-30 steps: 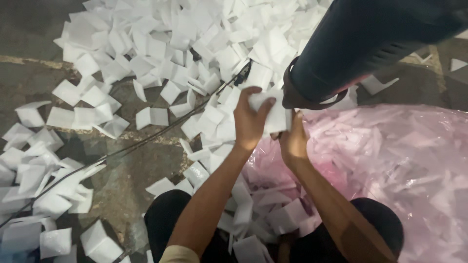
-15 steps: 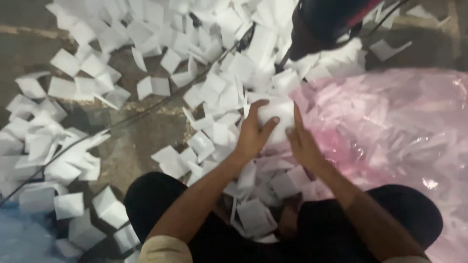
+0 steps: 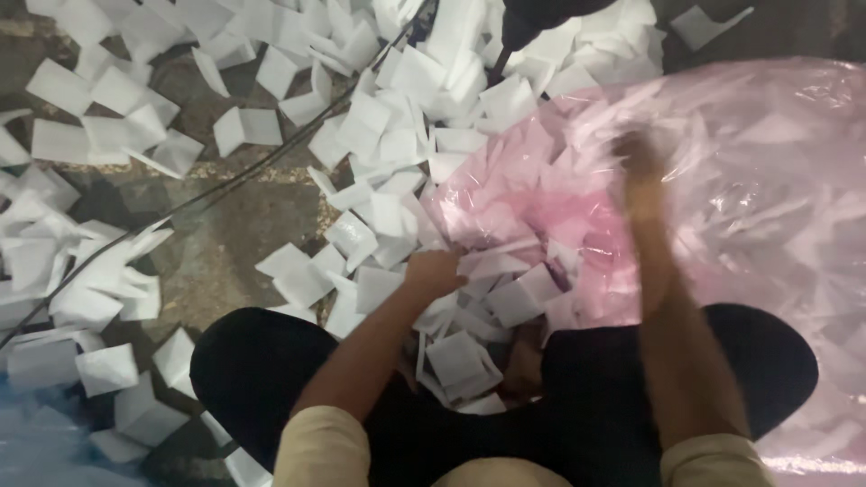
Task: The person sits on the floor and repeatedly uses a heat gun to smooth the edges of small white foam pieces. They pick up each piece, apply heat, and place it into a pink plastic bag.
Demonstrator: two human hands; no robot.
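**Lightly handled: white sheets and a pink bag**

Loosely scattered white sheets (image 3: 379,144) are seen all over the floor (image 3: 225,252), thickest at its far edge and between the knees. The left hand (image 3: 435,271) is laid on the heap beside the pink plastic bag (image 3: 740,207), fingers curled down onto the sheets; whether any are pinched cannot be told. The right hand (image 3: 639,153) is blurred over the bag, so its fingers cannot be judged. The sheets are judged light, thin and soft, easily creased and slippery in a stack; several are best gathered by their edges. A black cable (image 3: 271,162) is crossed by the heap.
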